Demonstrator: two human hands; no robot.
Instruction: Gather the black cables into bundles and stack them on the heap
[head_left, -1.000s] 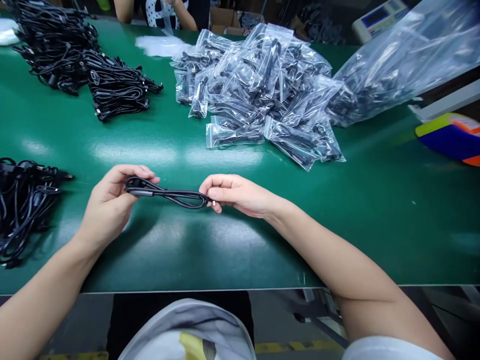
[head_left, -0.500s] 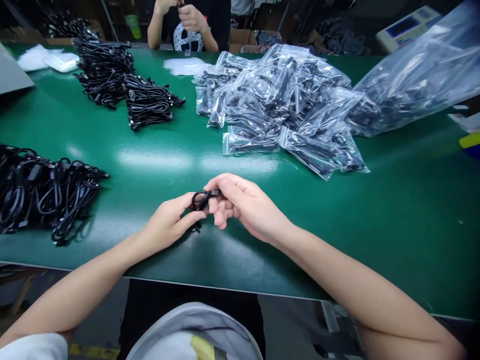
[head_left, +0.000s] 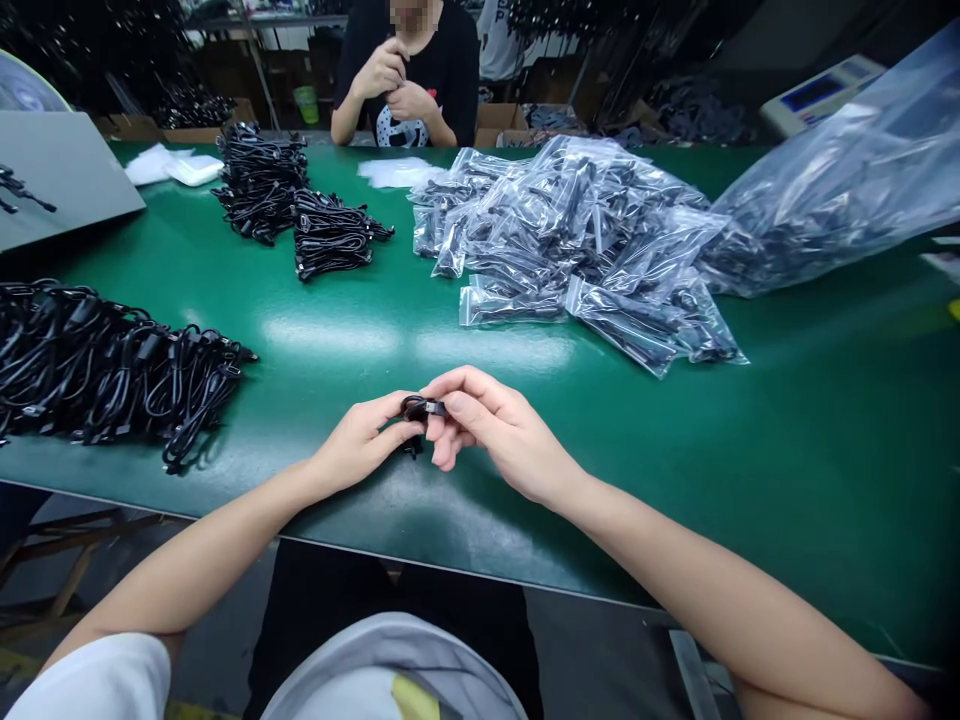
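A coiled black cable [head_left: 414,406] is held between my two hands, just above the green table [head_left: 480,545] near its front edge. My left hand [head_left: 369,438] pinches the coil between thumb and fingers. With thumb and forefinger, my right hand [head_left: 491,425] grips the cable's connector end, its other fingers curled below. One dark end of the cable hangs under the left fingertips. Most of the coil is hidden by the fingers.
Black cable bundles [head_left: 112,370] lie at the left, with more stacked cables [head_left: 334,235] farther back. Bagged cables [head_left: 570,230] are heaped behind my hands, beside a large plastic bag [head_left: 840,190]. A grey box [head_left: 67,165] stands back left. A co-worker [head_left: 409,85] sits opposite.
The camera view has tilted up and turned left, so the scene sits lower and further right. My hands keep the cable; its connector end has turned slightly.
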